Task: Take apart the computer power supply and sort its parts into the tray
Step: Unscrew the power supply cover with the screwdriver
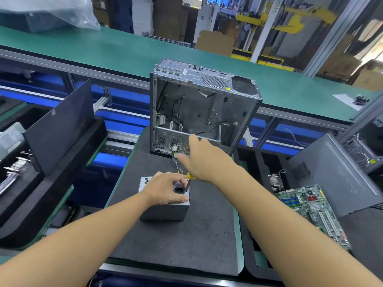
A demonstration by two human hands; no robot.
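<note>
Computer case point(203, 104) stands open on the table point(186, 241), power supply point(165, 212) just in front of it.
Left hand point(165, 190) grips the power supply's top with curled fingers; right hand point(204, 160), nearer the case, holds a yellow-handled screwdriver point(190, 176) tip-down on it.

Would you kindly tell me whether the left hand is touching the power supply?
Touching. The head view shows the left hand gripping the power supply, with fingers and thumb curled over its upper face beside the socket.
</note>
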